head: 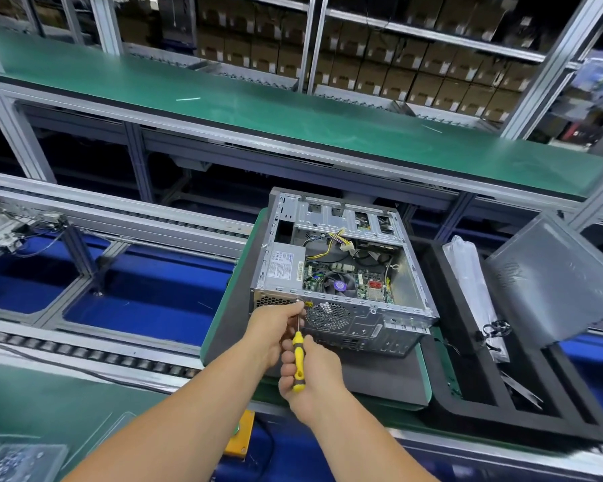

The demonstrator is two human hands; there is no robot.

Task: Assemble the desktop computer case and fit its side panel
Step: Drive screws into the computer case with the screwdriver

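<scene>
Head cam: right hand point(310, 368) w/ screwdriver point(297, 360) at case point(342, 273) rear.

An open computer case point(342, 273) lies on its side on a green-edged pallet point(220, 328), its rear panel facing the person — the right hand point(310, 373) grips a yellow screwdriver point(297, 360), the left hand point(275, 328) pinching its shaft at the case's top rear edge.

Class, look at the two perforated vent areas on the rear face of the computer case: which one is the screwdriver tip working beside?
The small honeycomb grille at the rear panel's left corner. The screwdriver shaft meets its right edge; the larger round fan grille sits further right.
</scene>
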